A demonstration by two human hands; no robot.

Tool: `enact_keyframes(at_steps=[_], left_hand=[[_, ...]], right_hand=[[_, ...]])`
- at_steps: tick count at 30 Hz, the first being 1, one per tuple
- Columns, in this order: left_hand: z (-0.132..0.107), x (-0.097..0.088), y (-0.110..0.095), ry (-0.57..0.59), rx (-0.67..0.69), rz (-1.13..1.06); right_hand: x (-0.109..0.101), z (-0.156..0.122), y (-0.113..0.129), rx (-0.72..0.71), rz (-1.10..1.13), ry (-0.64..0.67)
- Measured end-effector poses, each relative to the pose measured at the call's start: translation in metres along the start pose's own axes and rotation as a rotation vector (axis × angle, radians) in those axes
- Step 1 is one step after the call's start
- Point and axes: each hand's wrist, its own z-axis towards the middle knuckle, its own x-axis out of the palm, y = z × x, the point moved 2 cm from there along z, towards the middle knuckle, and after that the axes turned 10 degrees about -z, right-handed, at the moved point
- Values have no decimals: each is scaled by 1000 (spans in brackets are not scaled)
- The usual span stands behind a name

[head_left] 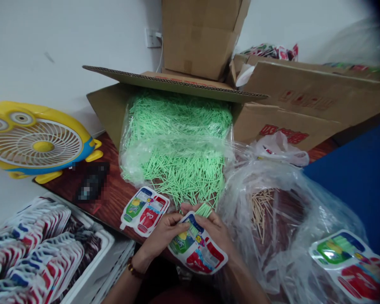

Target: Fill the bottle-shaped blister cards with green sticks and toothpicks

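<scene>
A bottle-shaped packet [205, 253] printed with green Sprite and red Cola pictures is held low in front of me. My left hand [166, 232] is closed on its upper left edge, thumb on the printed face. At the packet's top, my right hand [217, 228] pinches a small bundle of light green sticks [204, 210]; its fingers also touch the packet's right edge. More green sticks [190, 173] spill in a heap from a plastic-lined carton just beyond my hands. A second such packet [145, 211] lies flat on the table to the left.
The open carton [110, 109] stands behind. At left are a yellow fan [41, 139], a dark blurred object [91, 181] and a white bin [95, 253] of packets. Right, clear plastic [291, 181] surrounds tan sticks [261, 211], beside another packet [351, 266].
</scene>
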Motion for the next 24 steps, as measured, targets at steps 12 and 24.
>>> enact_keyframes(at_steps=[12,24], left_hand=[[12,2,-11,35,84,35],[11,-16,-39,63,341,167]], right_hand=[[-12,16,34,-224,-581,-49],[-2,33,83,-536,-905,-140]])
